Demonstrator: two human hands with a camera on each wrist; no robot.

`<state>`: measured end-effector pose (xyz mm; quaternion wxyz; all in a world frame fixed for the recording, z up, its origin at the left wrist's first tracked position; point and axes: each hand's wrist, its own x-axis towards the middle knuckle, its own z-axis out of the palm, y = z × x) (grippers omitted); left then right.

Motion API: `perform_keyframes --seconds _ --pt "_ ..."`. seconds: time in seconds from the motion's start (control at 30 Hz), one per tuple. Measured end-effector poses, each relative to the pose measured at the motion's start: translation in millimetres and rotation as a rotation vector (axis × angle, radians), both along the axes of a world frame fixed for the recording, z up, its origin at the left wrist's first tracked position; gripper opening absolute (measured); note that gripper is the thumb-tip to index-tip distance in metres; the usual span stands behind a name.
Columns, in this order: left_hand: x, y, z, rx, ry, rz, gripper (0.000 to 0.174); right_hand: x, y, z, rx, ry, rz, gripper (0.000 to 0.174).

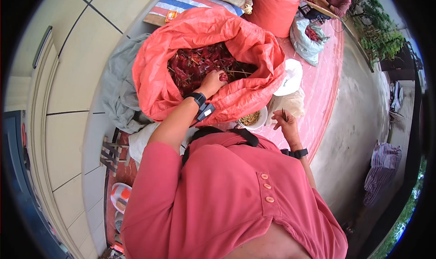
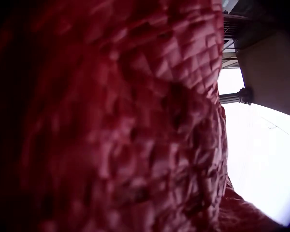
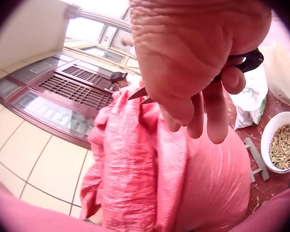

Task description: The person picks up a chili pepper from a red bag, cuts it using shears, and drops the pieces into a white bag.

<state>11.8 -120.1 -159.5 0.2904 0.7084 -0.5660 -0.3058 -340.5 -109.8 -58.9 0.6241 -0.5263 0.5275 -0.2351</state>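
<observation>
A big orange-red woven sack [image 1: 236, 36] lies open in front of me, full of dried red chilies [image 1: 195, 63]. My left hand [image 1: 213, 82] reaches into its mouth, fingers curled on a chili in the pile. The left wrist view shows only the sack's fabric [image 2: 135, 121] close up. My right hand [image 1: 284, 120] is held to the right of the sack and grips small black-handled snips [image 3: 246, 60], blades pointing out past the palm [image 3: 193, 58]. A white bowl [image 1: 262, 121] of stems sits between the sack and the right hand; its rim [image 3: 268, 140] shows in the right wrist view.
A second orange sack [image 1: 274, 7] and a white plastic bag [image 1: 306, 41] of chilies stand at the back. A white hat-like thing [image 1: 290, 77] lies right of the sack, grey cloth [image 1: 118, 86] on its left by the tiled wall [image 1: 68, 77]. Striped cloth [image 1: 383, 163] lies far right.
</observation>
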Motion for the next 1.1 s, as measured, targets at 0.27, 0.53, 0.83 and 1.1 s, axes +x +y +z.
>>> perform_keyframes --seconds 0.27,0.53,0.83,1.1 --pt "-8 11 -7 0.031 0.151 -0.053 0.034 70 -24 64 -0.113 -0.192 0.081 0.013" --pt "6 14 33 -0.179 0.032 0.264 0.038 132 -46 76 -0.138 -0.171 0.254 0.012" --pt "6 42 136 -0.310 0.251 0.233 0.025 206 -53 64 -0.110 -0.372 0.261 0.019" --pt "19 59 151 -0.022 1.161 0.034 0.016 216 -46 82 -0.772 0.017 0.440 0.019"
